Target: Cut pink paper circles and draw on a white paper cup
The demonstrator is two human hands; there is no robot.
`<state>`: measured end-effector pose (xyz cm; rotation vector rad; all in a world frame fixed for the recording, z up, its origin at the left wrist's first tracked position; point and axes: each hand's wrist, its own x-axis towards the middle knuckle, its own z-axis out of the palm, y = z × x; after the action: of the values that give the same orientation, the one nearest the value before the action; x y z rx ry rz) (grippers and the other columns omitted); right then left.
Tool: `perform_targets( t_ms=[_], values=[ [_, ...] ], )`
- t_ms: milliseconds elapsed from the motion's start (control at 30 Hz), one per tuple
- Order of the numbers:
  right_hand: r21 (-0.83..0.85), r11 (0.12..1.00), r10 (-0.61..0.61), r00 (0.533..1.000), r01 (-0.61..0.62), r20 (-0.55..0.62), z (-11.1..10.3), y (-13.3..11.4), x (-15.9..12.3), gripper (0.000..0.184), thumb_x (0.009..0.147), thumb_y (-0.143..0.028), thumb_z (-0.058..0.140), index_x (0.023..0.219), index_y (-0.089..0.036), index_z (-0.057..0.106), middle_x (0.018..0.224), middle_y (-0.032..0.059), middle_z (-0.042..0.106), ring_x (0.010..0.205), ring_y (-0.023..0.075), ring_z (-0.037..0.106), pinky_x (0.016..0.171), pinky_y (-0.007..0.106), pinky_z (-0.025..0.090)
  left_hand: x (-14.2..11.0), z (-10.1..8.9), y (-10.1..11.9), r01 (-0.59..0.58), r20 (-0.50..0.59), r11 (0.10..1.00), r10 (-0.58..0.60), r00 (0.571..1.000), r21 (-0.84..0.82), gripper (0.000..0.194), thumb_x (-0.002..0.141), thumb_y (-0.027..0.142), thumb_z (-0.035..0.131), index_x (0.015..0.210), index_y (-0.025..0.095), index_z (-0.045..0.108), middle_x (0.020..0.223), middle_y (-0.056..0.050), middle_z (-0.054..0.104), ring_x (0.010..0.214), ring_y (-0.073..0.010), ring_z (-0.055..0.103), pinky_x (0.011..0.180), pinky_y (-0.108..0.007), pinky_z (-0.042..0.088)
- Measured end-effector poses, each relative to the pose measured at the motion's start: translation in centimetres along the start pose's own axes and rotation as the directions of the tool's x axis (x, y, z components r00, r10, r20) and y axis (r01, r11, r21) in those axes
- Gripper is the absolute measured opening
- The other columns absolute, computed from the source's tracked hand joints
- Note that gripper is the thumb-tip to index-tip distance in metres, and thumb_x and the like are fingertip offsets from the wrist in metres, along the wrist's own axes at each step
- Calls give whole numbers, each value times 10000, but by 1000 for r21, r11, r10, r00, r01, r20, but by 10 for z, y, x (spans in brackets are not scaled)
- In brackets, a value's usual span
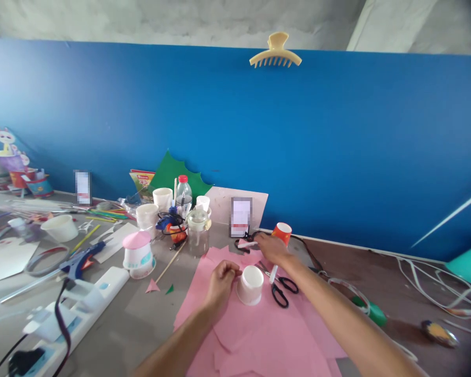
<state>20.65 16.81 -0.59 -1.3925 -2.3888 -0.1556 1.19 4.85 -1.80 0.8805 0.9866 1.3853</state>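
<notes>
My left hand (221,280) grips the side of a white paper cup (250,285) lying tipped on pink paper sheets (259,330). My right hand (270,247) reaches further back, fingers on a small pink piece and a dark object (244,243) by a blurred card; whether it grips them I cannot tell. Black-handled scissors (280,290) lie just right of the cup. An orange paper cup (282,232) stands behind my right hand.
A blue wall (337,146) bounds the desk at the back. To the left are a glue gun (80,262), a white power strip (78,309), a pink-topped cup (138,255), white cups, a bottle (183,193) and sticks. White cables (427,283) trail at right.
</notes>
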Motion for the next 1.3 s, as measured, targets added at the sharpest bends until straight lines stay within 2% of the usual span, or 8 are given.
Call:
perform_targets(
  t_ms=[200, 333, 433, 500, 700, 900, 1067, 1300],
  values=[
    [3, 992, -125, 985, 126, -123, -47, -19, -13, 247, 953, -252, 443, 1012, -193, 675, 874, 81, 670, 846, 205, 582, 780, 323, 428, 0, -4, 9, -20, -1, 997, 20, 1000, -71, 220, 763, 375, 655, 794, 170, 584, 770, 1, 576, 700, -129, 583, 656, -236, 447],
    [46, 961, -264, 953, 273, -148, -75, -55, -25, 251, 954, -247, 439, 1062, -234, 666, 772, 32, 616, 741, 168, 558, 702, 268, 430, -1, -7, 16, -152, 62, 982, 160, 985, -115, 329, 811, 459, 613, 1002, 195, 564, 807, 11, 573, 661, -106, 558, 681, -249, 457],
    [58, 937, -326, 924, 343, -199, -86, -83, -39, 250, 949, -210, 426, 1034, -215, 660, 778, 39, 603, 719, 172, 548, 686, 282, 422, -4, -6, 20, -223, 53, 964, 233, 971, -146, 358, 831, 493, 584, 996, 177, 562, 726, 16, 563, 612, -103, 530, 628, -236, 432],
    [46, 934, -343, 924, 355, -169, -89, -98, -49, 248, 944, -185, 408, 995, -209, 650, 782, 43, 607, 732, 184, 549, 699, 298, 419, -5, -4, 24, -212, 11, 960, 218, 976, -180, 352, 818, 489, 608, 962, 170, 569, 672, 29, 538, 574, -94, 500, 579, -220, 401],
    [253, 962, -83, 991, 107, -105, -95, -125, -81, 177, 881, -109, 434, 819, -213, 564, 714, 5, 631, 640, 161, 564, 561, 253, 363, -9, 1, 39, -128, 66, 956, 151, 986, -266, 352, 755, 472, 680, 693, 170, 511, 534, 62, 438, 505, -79, 411, 530, -211, 336],
    [391, 919, 81, 995, -53, -56, -101, -133, -100, 319, 928, -229, 392, 613, -221, 443, 515, -31, 531, 437, 119, 438, 456, 260, 243, -8, -1, 45, -99, 112, 966, 128, 985, -240, 384, 737, 495, 687, 660, 166, 507, 497, 60, 451, 459, -67, 373, 500, -201, 308],
    [464, 875, 161, 987, -136, -14, -97, -134, -104, 371, 935, -297, 382, 571, -223, 386, 456, -36, 462, 408, 112, 390, 421, 257, 195, -8, 0, 43, -103, 137, 972, 134, 981, -213, 395, 735, 505, 689, 646, 164, 510, 480, 65, 445, 417, -53, 335, 452, -200, 260],
    [285, 957, 131, 965, -63, -227, -90, -131, -109, 209, 845, -195, 479, 642, -229, 443, 561, -6, 579, 496, 157, 521, 482, 257, 284, -3, -6, 48, -77, 78, 958, 102, 992, -276, 398, 720, 479, 720, 645, 165, 488, 474, 72, 452, 421, -48, 370, 437, -179, 279]
  ],
)
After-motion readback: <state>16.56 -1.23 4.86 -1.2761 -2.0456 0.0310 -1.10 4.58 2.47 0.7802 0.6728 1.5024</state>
